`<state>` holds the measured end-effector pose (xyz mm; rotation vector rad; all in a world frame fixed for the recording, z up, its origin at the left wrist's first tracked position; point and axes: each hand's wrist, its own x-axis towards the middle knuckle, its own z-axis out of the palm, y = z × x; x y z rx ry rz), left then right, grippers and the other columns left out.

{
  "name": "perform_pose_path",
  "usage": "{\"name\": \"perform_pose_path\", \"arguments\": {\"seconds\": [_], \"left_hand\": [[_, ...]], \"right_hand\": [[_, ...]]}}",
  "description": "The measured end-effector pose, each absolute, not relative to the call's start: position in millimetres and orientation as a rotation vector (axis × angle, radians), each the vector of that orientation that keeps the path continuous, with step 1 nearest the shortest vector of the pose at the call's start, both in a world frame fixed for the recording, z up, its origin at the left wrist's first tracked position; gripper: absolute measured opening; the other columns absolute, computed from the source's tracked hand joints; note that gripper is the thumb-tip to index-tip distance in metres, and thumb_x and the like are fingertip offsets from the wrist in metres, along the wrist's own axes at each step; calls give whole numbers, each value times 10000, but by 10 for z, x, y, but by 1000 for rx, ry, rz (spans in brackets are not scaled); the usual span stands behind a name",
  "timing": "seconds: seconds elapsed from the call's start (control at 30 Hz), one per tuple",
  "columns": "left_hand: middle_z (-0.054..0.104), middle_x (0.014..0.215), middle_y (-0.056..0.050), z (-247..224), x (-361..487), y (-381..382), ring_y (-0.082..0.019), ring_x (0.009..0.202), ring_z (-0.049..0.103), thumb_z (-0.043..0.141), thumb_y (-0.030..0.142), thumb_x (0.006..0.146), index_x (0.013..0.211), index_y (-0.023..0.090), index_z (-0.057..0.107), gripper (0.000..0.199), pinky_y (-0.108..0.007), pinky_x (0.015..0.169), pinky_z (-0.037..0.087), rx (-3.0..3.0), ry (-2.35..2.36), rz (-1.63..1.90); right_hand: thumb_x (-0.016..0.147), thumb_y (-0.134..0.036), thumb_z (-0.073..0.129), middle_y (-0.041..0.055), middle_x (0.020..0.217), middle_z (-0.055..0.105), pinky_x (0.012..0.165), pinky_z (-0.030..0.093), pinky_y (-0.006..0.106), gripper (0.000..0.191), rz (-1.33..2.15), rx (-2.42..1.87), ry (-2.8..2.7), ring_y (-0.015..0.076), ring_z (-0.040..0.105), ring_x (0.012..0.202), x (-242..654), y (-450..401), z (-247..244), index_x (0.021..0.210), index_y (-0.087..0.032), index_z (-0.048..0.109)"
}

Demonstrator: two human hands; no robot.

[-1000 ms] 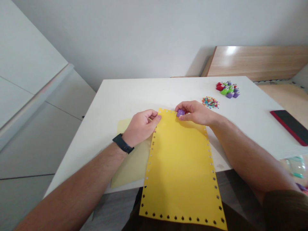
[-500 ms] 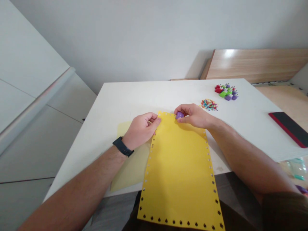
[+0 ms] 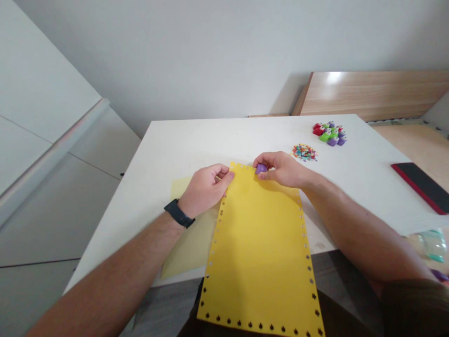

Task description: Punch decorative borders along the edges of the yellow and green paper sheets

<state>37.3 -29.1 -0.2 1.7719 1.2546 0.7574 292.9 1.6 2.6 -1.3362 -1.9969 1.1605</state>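
A yellow sheet of paper (image 3: 263,238) with small punched shapes along its edges stretches from the table down over my lap. My left hand (image 3: 210,183) pinches its far left corner between thumb and fingers. At the far edge of the sheet, my right hand (image 3: 278,167) grips a purple craft punch (image 3: 260,169) that sits on the paper's border. Part of the far edge and the far right corner are hidden by my right hand.
Under my left arm a paler yellow sheet (image 3: 191,248) lies on the white table (image 3: 196,140). Colourful paper bits (image 3: 305,152) are heaped beyond my right hand, near several red, green and purple punches (image 3: 329,133). A black-and-red flat object (image 3: 423,187) rests at the right.
The near end of the yellow sheet has swung slightly left. The purple punch and my right fingers have shifted a touch left along the far edge.
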Motion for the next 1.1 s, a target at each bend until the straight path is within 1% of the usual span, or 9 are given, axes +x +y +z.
{"name": "perform_pose_path", "arguments": {"seconds": [0.2, 0.4, 0.77, 0.87, 0.97, 1.03, 1.1], "left_hand": [[702, 779, -13, 4, 380, -294, -108, 553, 600, 608, 468, 923, 935, 180, 689, 299, -204, 504, 446, 1750, 1243, 755], [703, 767, -13, 12, 376, -288, -104, 534, 602, 613, 475, 919, 940, 173, 685, 311, -198, 480, 430, 1746, 1273, 745], [693, 731, -7, 11, 353, -263, -108, 542, 602, 604, 479, 925, 944, 175, 700, 320, -198, 489, 431, 1772, 1286, 738], [695, 743, -8, 4, 337, -257, -111, 548, 603, 612, 509, 916, 950, 178, 698, 344, -203, 494, 436, 1767, 1283, 749], [693, 750, -9, 0, 326, -252, -117, 556, 608, 619, 529, 909, 946, 180, 692, 358, -208, 506, 444, 1768, 1284, 766], [694, 756, -9, 1, 323, -251, -117, 556, 608, 616, 516, 914, 942, 180, 688, 345, -209, 511, 447, 1769, 1291, 775], [702, 766, -13, 5, 324, -252, -115, 550, 607, 602, 495, 924, 947, 177, 688, 330, -210, 512, 447, 1772, 1296, 777]], "right_hand": [[726, -254, 711, 4, 817, 663, 701, 459, 288, 263, 1122, -1351, -1994, 146, 578, 737, 2925, 21, 23, 978, -182, 695], [712, -254, 722, 12, 803, 651, 699, 462, 305, 268, 1210, -1344, -1901, 152, 574, 726, 2898, 15, 42, 964, -171, 685], [738, -220, 712, 11, 843, 648, 710, 464, 286, 289, 1255, -1279, -1968, 149, 577, 760, 2966, 37, 64, 1019, -163, 673], [754, -223, 707, 19, 864, 653, 721, 473, 287, 304, 1232, -1295, -1986, 155, 587, 780, 2993, 54, 46, 1050, -163, 677], [773, -235, 702, 30, 904, 674, 744, 481, 290, 359, 1170, -1331, -2027, 163, 607, 808, 3014, 63, 40, 1124, -165, 674], [786, -242, 695, 37, 936, 689, 766, 484, 293, 388, 1124, -1359, -2057, 167, 620, 831, 3022, 60, 50, 1166, -168, 671], [795, -248, 687, 41, 957, 698, 782, 486, 294, 380, 1099, -1379, -2085, 169, 626, 848, 3025, 52, 70, 1167, -169, 677]]}}
